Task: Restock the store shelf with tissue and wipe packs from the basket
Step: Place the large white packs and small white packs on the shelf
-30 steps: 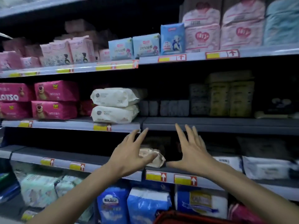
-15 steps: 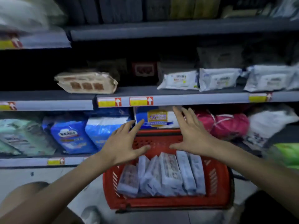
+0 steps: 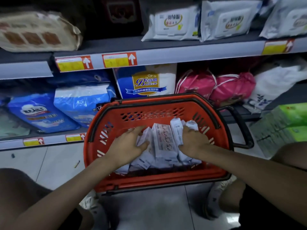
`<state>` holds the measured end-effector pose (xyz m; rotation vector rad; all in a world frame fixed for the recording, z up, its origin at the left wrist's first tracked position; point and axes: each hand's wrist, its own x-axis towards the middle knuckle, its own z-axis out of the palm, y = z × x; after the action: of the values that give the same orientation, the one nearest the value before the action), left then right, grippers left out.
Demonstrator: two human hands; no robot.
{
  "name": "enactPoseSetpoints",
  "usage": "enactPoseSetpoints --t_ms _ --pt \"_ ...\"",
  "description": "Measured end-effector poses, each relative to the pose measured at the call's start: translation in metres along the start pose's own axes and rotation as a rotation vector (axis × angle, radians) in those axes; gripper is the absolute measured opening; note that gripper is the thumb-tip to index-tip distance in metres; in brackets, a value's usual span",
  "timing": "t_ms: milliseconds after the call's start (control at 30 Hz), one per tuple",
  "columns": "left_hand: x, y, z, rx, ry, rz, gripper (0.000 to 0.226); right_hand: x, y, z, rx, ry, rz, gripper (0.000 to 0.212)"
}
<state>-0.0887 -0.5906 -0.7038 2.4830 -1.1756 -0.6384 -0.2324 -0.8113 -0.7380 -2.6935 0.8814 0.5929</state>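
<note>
Red basket (image 3: 93,143) on a tiled floor (image 3: 54,160), seen from above, close against the foot of a store shelf. Inside the basket, a row of white tissue packs (image 3: 163,140) standing on edge, none lifted out yet. Left hand (image 3: 127,146) in the basket at the left end of the row, fingers straight and slightly spread, pressing on the outermost pack. Right hand (image 3: 193,143) at the right end of the row, fingers curled down over the pack tops, gripping them. Above and behind the basket, a grey shelf edge (image 3: 182,52) with yellow price tags and white wipe packs (image 3: 172,22) lying on it. Left of the basket, blue bagged goods (image 3: 38,112). Behind its right corner, pink drawstring bags (image 3: 216,87). To its right, green boxes (image 3: 285,123).
</note>
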Motion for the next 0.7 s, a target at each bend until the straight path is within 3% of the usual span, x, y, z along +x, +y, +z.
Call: enactPoseSetpoints --t_ms 100,233,467,700 --pt "0.006 0.005 0.009 -0.187 -0.013 -0.073 0.060 0.002 -0.007 0.013 -0.050 0.024 0.042 0.072" --pt "0.011 0.000 0.022 -0.228 -0.063 -0.134 0.055 0.006 -0.011 0.019 -0.119 0.016 0.085 0.062" --pt "0.016 -0.001 0.029 -0.334 -0.038 -0.164 0.034 0.017 -0.021 0.025 -0.074 0.070 0.168 0.064" --pt "0.013 0.003 0.024 -0.438 0.007 -0.161 0.033 0.018 -0.025 -0.005 0.010 0.056 0.153 0.062"
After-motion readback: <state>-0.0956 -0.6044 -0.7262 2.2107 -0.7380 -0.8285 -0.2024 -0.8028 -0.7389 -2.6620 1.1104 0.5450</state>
